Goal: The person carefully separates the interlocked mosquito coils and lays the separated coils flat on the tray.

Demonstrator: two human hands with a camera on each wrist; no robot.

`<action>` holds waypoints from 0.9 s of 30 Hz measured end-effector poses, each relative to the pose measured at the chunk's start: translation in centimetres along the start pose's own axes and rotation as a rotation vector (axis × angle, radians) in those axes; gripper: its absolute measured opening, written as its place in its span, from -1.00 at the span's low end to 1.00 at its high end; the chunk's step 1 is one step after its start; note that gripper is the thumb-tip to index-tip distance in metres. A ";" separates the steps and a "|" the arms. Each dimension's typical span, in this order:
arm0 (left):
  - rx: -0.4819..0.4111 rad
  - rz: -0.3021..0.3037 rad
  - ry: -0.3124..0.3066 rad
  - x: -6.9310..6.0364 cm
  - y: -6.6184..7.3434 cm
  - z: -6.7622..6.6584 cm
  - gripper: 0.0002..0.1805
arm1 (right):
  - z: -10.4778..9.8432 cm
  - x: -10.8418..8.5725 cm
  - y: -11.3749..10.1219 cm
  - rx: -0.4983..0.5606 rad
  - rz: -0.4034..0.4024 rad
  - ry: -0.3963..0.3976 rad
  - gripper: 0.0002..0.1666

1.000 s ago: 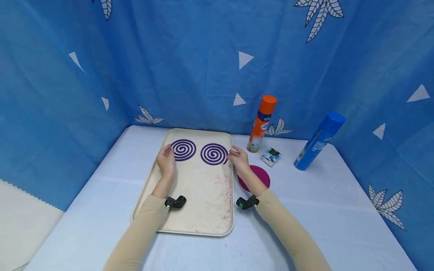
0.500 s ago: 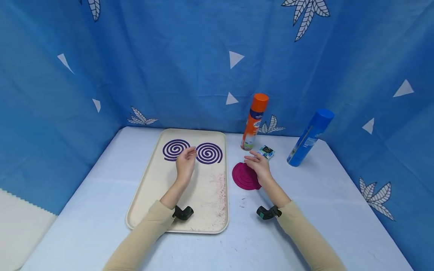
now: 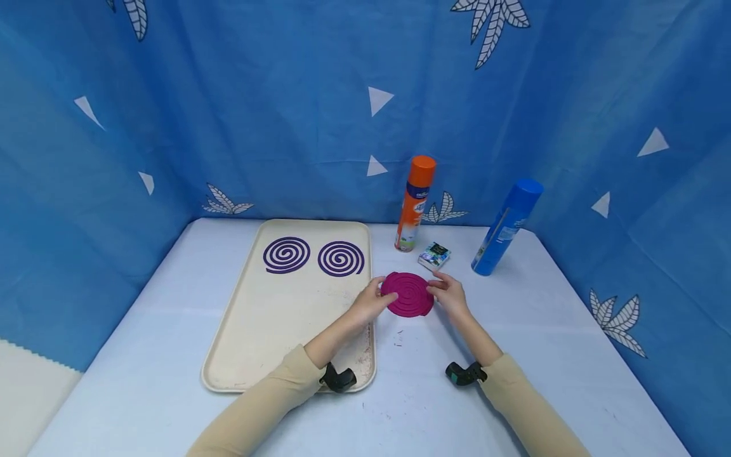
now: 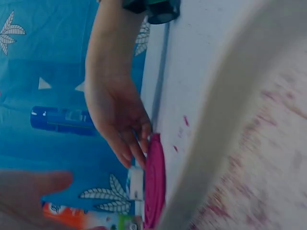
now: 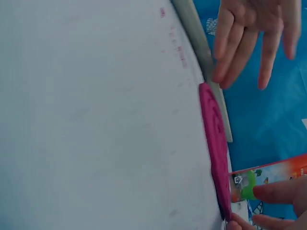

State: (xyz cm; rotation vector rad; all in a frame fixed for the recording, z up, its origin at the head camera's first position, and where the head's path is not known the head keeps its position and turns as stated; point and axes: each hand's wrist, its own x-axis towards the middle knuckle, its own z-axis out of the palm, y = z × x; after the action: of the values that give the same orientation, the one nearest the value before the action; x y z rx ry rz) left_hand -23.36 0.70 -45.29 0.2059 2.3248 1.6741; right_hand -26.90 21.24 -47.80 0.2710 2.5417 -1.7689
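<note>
A magenta mosquito coil (image 3: 408, 294) lies flat on the white table, just right of the tray. My left hand (image 3: 365, 307) reaches its left side, thumb over the upper face in the head view. In the right wrist view that left hand (image 5: 252, 33) has its fingers spread and extended, close above the coil's far end. At the opposite rim is my right hand (image 3: 451, 296); its fingertips (image 5: 235, 223) appear to touch the edge, and its thumb stands apart. Two purple spiral coils (image 3: 287, 255) rest side by side on the tray's far part.
The cream tray (image 3: 274, 343) occupies the table's left-middle. Behind the magenta coil stand an orange spray can (image 3: 414, 206) and a small patterned box (image 3: 434, 256). A blue spray can (image 3: 505, 228) is farther right. Blue curtain (image 3: 285, 114) encloses the back and sides.
Both hands have left the purple coils on the tray and moved right to the magenta coil. The left hand has crossed the tray. The head view has shifted slightly right.
</note>
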 end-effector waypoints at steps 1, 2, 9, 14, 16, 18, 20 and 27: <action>0.017 -0.028 -0.046 0.0 0.1 0.4 -0.27 | 0.1 -0.1 0.2 -0.033 -0.014 -0.008 -0.41; 0.025 -0.055 -0.082 -0.1 0.2 0.7 -0.22 | 0.1 -0.2 0.4 -0.058 -0.030 -0.011 -0.41; -0.033 -0.047 0.035 0.1 0.0 2.2 -0.22 | 0.2 -0.4 0.6 -0.044 -0.032 -0.015 -0.40; -0.049 0.008 0.129 0.5 -0.4 2.0 -0.39 | -0.4 -0.3 0.6 0.112 0.087 -0.049 -0.30; -0.045 0.034 0.146 0.6 -0.6 1.6 -0.46 | -0.6 -0.3 0.6 0.189 0.116 -0.074 -0.24; -0.055 0.074 0.158 0.6 -0.8 1.2 -0.51 | -0.7 -0.5 0.5 0.263 0.130 -0.101 -0.20; -0.065 0.114 0.169 0.5 -1.1 0.6 -0.53 | -0.8 -0.7 0.3 0.344 0.133 -0.144 -0.17; -0.083 0.287 0.187 -0.6 -0.7 -1.6 -0.60 | -0.5 -2.4 -2.4 0.494 0.048 -0.278 -0.11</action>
State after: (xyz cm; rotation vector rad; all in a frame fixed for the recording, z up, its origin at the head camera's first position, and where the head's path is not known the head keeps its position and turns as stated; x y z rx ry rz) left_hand -23.24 -1.11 -45.43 0.3988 2.4477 1.9993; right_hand -24.84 20.57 -45.15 0.0853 1.8750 -2.2114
